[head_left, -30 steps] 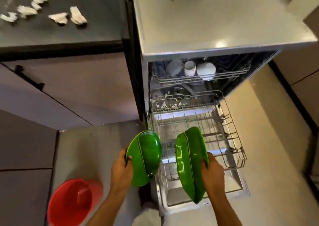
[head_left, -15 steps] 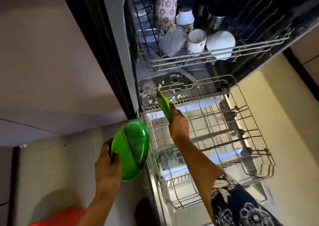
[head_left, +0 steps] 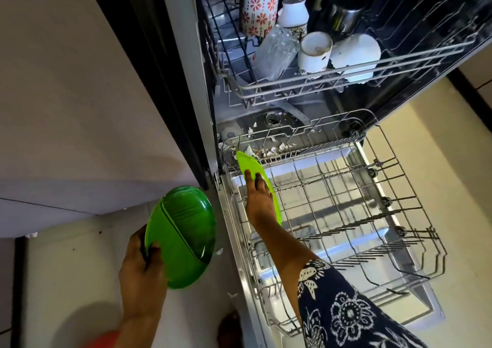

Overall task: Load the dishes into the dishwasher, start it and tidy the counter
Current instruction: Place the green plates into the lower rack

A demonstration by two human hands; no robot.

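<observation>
While the green plate (head_left: 251, 170) stands on edge at the back left corner of the pulled-out lower rack (head_left: 346, 214), I see my right hand (head_left: 259, 204) clasped on it, fingers laid along its near face and the plate running on past the fingertips toward 12 o'clock. Its far tip sits against the rack's rear wire wall, where white scraps (head_left: 271, 150) lie scattered at about 1 o'clock from the hand. At 9 o'clock from that hand, outside the dishwasher and over the floor, my left hand (head_left: 142, 270) grips a second green plate (head_left: 183, 237) by its lower left rim, thumb on the face, the plate tilted up and to 1 o'clock from the palm. The rest of the lower rack, from 2 to 4 o'clock of the right hand, shows only bare tines. Up at 12 o'clock the upper rack (head_left: 306, 81) holds a flowered tumbler (head_left: 261, 4), a clear glass (head_left: 277, 51), a white mug (head_left: 314, 52) and a white bowl (head_left: 356, 55), overhanging the back of the lower rack. A red tub (head_left: 106, 342) peeks in at 6 o'clock, below the left wrist. My patterned sleeve (head_left: 346, 313) covers the right forearm.
</observation>
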